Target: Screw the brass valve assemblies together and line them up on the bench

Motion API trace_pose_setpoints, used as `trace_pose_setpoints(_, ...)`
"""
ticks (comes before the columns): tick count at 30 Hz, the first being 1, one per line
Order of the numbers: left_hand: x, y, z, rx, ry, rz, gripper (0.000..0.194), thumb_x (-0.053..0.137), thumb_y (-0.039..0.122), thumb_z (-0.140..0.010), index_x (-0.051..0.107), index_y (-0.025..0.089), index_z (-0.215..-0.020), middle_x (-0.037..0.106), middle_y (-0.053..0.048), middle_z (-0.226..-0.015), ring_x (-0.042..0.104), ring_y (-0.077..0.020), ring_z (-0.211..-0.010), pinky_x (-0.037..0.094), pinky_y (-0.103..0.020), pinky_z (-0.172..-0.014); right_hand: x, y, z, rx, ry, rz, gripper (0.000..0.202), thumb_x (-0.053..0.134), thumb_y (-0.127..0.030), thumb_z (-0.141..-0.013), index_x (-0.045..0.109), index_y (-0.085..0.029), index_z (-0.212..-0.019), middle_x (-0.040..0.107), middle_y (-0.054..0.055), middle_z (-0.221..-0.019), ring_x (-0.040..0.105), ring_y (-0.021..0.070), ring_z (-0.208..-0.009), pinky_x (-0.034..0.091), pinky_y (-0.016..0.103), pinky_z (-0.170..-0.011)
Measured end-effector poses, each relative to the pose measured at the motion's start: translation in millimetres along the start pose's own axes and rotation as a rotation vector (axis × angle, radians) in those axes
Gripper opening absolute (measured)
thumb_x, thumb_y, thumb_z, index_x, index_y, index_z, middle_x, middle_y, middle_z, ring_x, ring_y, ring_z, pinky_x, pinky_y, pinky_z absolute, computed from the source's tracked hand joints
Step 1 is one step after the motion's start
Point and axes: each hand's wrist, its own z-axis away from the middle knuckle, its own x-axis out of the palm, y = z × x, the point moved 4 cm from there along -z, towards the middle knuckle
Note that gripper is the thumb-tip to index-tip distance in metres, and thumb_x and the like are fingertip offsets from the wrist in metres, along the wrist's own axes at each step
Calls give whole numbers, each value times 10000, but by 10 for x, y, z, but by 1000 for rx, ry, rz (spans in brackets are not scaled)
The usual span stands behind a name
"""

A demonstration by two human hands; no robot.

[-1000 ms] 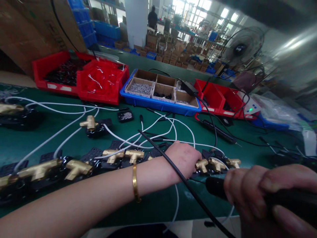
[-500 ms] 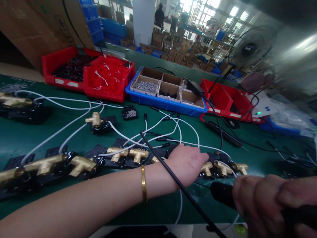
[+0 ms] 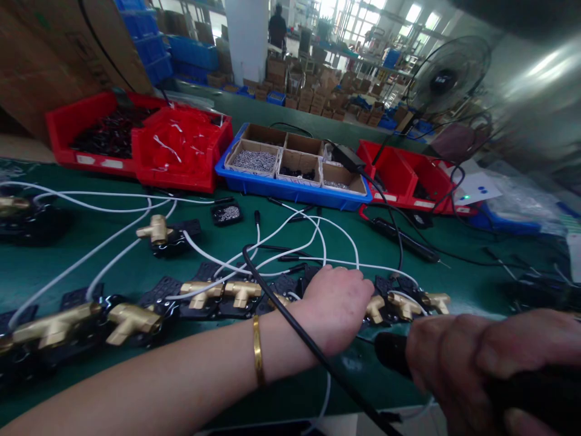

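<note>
So the step in hand looks like tool work on one of the valve units in this row, with one hand steadying and the other bringing the driver in. The left hand (image 3: pixel 338 306) is palm down over the row, fingers curled under. I can't tell what it's pinching, if anything, because the fingertips are hidden behind the hand itself. The right hand (image 3: pixel 481 357) is wrapped tight around a black driver (image 3: pixel 391 353), and its thin shaft points in under the left hand. Can't see whether the tip is touching anything.

The units sit side by side along the green table (image 3: pixel 281 396). One brass tee (image 3: pixel 376 309) is just past the left hand's knuckles, on the right. A black cord (image 3: pixel 290 321) crosses over the left forearm, and white cables (image 3: pixel 324 242) loop around behind the row.

As I read it, the next move calls for a steady left hand and the shaft kept straight on its spot, with the cord out of the way. Spare screws sit in a little black dish (image 3: pixel 227 213) farther back.
</note>
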Motion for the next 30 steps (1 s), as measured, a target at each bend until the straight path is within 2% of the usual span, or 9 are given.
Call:
trace_pose_setpoints(1, 4, 8, -10, 10, 19, -14, 143, 541, 177, -943, 682, 196, -952, 690, -52, -991, 656, -293, -997, 554, -441, -824, 14, 6, -5, -3, 16, 2, 184, 716, -267, -951, 596, -223, -1084, 653, -30, -622, 632, 149, -447, 571, 311, -479)
trace_pose_setpoints(3, 17, 25, -37, 32, 32, -36, 152, 545, 165, -938, 696, 189, -928, 690, -65, -995, 650, -297, -1023, 565, -434, -828, 47, 17, 0, 17, 161, -7, 181, 733, -312, -938, 593, -224, -1010, 623, -40, -594, 594, 138, -417, 535, 299, -446)
trace_pose_setpoints(5, 35, 37, -66, 45, -6, -46, 169, 546, 131, -923, 709, 177, -919, 697, -76, -1004, 667, -282, -990, 577, -418, -821, 121, 23, 7, 68, 265, -1, 214, 746, -373, -921, 585, -231, -919, 589, -46, -566, 564, 139, -411, 504, 299, -431)
trace_pose_setpoints(10, 5, 36, -122, 59, -77, -69, 198, 545, 99, -903, 732, 159, -928, 718, -99, -1010, 704, -289, -949, 604, -425, -791, 228, 28, -48, 153, 207, 23, 215, 760, -365, -906, 582, -248, -879, 590, -45, -566, 547, 138, -418, 489, 298, -451)
trace_pose_setpoints(15, 16, 26, -146, 67, -106, -76, 208, 554, 75, -893, 740, 156, -939, 730, -106, -1016, 723, -285, -918, 615, -420, -769, 202, 65, -64, 122, 90, -3, 149, 702, -376, -950, 594, -274, -937, 597, -52, -541, 550, 132, -400, 487, 288, -465)
trace_pose_setpoints(20, 71, 47, -153, 82, -129, -71, 200, 567, 65, -879, 742, 152, -925, 732, -109, -1003, 727, -304, -915, 613, -438, -766, 215, 99, -57, 87, 182, -37, 154, 694, -374, -956, 577, -275, -964, 547, -79, -534, 515, 121, -373, 455, 292, -453)
trace_pose_setpoints(25, -15, 86, -136, 73, -113, -103, 223, 536, 63, -902, 738, 151, -935, 732, -96, -1006, 718, -278, -937, 588, -392, -777, 252, 101, -36, 46, 234, -125, 133, 652, -338, -933, 555, -246, -938, 546, -51, -596, 493, 116, -460, 408, 286, -467)
trace_pose_setpoints(28, -71, 88, -103, 56, -112, -158, 225, 531, 67, -902, 733, 159, -936, 726, -86, -978, 707, -280, -958, 570, -404, -803, 152, 74, 56, 88, 300, -231, 114, 630, -294, -886, 554, -239, -951, 481, -50, -609, 466, 118, -503, 412, 305, -505)
trace_pose_setpoints(30, -83, 74, -67, 56, -93, -180, 214, 531, 94, -910, 723, 182, -943, 714, -69, -989, 693, -276, -979, 553, -421, -834, 26, -8, 155, 10, 344, -253, 121, 603, -288, -898, 568, -222, -993, 471, -49, -593, 462, 113, -483, 416, 304, -497)
